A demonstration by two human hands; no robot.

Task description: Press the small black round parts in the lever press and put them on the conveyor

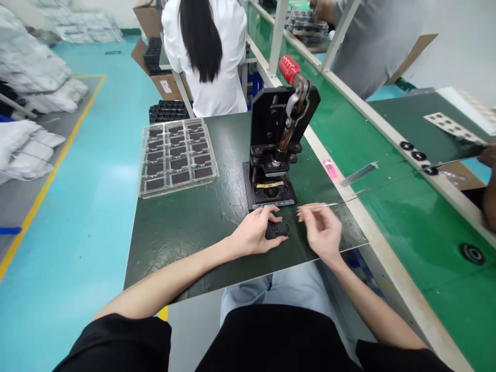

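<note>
Matte black round disc [278,229] lies on a dark green work mat [186,248] at 12 o'clock from the person's lap, directly in front of a black metal hand press [271,150]. The left hand [253,233] curves over the disc, fingers gripping it lightly from above, probably to keep it from sliding. The right hand [320,231] sits just beside it, thumb and forefinger apparently pinching a slender steel tool [321,205], the other fingers loosely curled.

The press's red ribbed handle [289,70] rises at 1 o'clock, within easy reach, and the press base stands between the hands and the far mat edge. At 11 o'clock, a clear plastic tray [176,157] holds dark rectangular pads in neat rows, its place on the mat keeping them close by. Beyond the mat at 2 o'clock, black rubber rings [418,155] lie near a grey-sleeved co-worker [372,44]; a white-coated co-worker [203,64] stands at 12 o'clock.
</note>
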